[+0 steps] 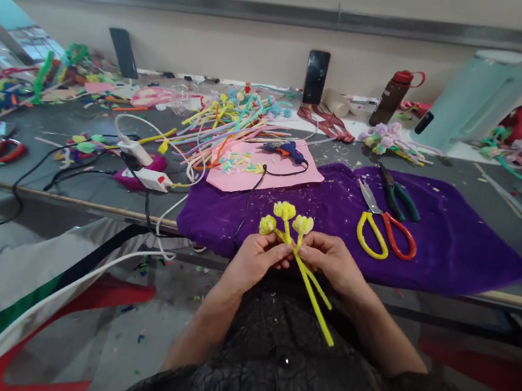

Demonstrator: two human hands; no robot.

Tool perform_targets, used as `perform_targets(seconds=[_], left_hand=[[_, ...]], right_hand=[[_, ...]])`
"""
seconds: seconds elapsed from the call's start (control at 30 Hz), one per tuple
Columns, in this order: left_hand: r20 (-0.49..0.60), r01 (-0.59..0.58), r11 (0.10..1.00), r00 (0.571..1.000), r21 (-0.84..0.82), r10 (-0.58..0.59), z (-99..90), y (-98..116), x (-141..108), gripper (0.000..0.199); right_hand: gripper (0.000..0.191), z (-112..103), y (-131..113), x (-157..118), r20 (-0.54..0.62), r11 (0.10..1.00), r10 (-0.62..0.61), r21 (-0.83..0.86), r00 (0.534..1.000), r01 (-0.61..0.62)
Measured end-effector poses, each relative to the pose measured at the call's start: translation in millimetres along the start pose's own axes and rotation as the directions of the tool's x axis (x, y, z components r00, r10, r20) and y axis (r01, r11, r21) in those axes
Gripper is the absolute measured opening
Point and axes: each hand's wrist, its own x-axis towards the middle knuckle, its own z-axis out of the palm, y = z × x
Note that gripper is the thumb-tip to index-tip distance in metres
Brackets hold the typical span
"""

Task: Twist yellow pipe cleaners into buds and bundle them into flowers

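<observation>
Between my hands is a yellow pipe-cleaner flower sprig [306,282] with three fluffy blooms at the top and stems slanting down to the right. My left hand [258,258] pinches it just below the blooms, thumb against the stems. From the other side my right hand [333,261] grips the same junction, its fingertips nearly meeting the left ones. Some fingers are hidden behind the stems. Both hands are at the front edge of a purple cloth [325,233]. Scissors [381,225] with yellow and red handles lie on it to the right.
Dark-handled pliers [398,195] lie beyond the scissors. A blue glue gun [288,152] rests on a pink sheet [238,178] of scraps, near a heap of pipe cleaners [234,117]. Cables run around a white power strip [151,179] at left. A bottle [391,98] stands behind.
</observation>
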Motion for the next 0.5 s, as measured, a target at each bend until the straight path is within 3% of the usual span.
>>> perform_targets(seconds=[0.2,0.33,0.4,0.5], left_hand=[[-0.051,-0.092,0.99,0.994,0.107,0.098,2.0,3,-2,0.017],[-0.125,-0.125,0.986,0.982,0.113,0.139,7.1,-1,-5,0.017],[-0.15,-0.137,0.987,0.978,0.085,0.148,10.6,-4,-5,0.018],[-0.187,-0.157,0.986,0.969,0.051,0.164,14.4,-9,-3,0.019]], right_hand=[[0.023,3,2,2,0.001,0.998,-0.051,-0.028,0.999,0.051],[0.023,10,7,1,-0.097,0.976,-0.166,-0.161,0.981,0.149],[0.023,15,13,-1,-0.188,0.944,-0.258,-0.259,0.948,0.205],[0.021,21,24,-2,-0.31,0.865,-0.4,-0.439,0.862,0.244]])
